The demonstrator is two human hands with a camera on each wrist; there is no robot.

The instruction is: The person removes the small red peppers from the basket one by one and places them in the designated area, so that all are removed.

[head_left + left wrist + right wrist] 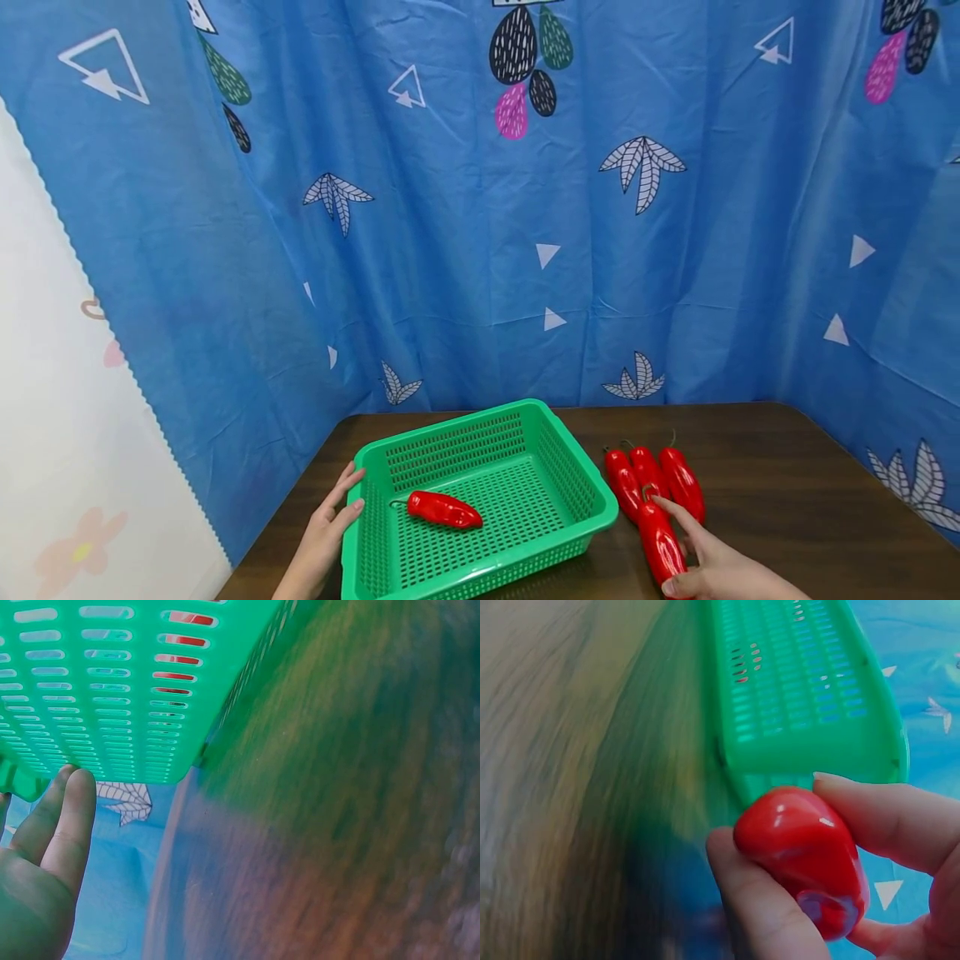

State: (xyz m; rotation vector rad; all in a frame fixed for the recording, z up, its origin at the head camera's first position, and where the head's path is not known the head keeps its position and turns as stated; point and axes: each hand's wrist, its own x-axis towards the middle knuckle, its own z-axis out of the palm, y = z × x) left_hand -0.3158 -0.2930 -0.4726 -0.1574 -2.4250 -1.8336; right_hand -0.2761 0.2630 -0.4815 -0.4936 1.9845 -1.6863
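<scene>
My right hand (708, 560) pinches a glossy red pepper (660, 546) between thumb and fingers, beside several other peppers on the table. Close up in the right wrist view, the rounded end of this pepper (799, 840) shows between the fingertips. A green perforated plastic basket (487, 417) stands to the left, and one red pepper (444, 509) lies on its floor. At the basket's left rim is my left hand (324, 529), its fingers nearly straight against the side. Two extended fingers (73, 817) show against the outer wall in the left wrist view.
Just right of the basket, loose red peppers (682, 483) lie close together on the dark wooden table (787, 492). Behind the table hangs a blue patterned curtain (465, 250), with a pale cloth (67, 400) at the left.
</scene>
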